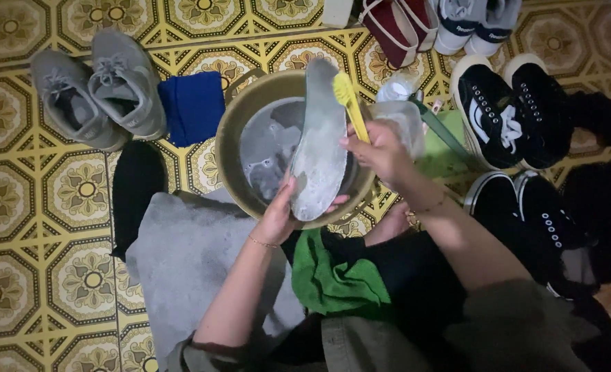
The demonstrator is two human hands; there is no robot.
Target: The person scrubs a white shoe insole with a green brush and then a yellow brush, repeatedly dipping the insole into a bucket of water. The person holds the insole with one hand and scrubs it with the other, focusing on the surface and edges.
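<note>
The floor (37,207) is tiled in a yellow and cream pattern of octagons with flower centres, dimly lit, and crowded with footwear and cloths. In the middle of the frame stands a round, olive-coloured basin (231,148) holding grey, soapy water. Over it the left hand (281,213) grips the lower end of a grey shoe insole (321,141), fingers wrapped around its edge, so that the insole stands lengthwise above the water. The right hand (378,148) is closed around the handle of a yellow brush (349,103), whose head rests against the upper part of the insole. Just right of the basin sits a clear plastic container (402,120), its contents too dim to tell, with a pale plastic bottle (395,88) behind it. At upper left lies a pair of grey trainers (99,89), beside a folded blue cloth (193,107). A grey towel (188,269) and a black cloth (137,186) lie at lower left, and a green cloth (333,275) rests on the person's lap. At right are black lace-up sneakers (509,110) with white soles; at the top edge, a dark red bag (395,27) and white trainers (474,24).
</note>
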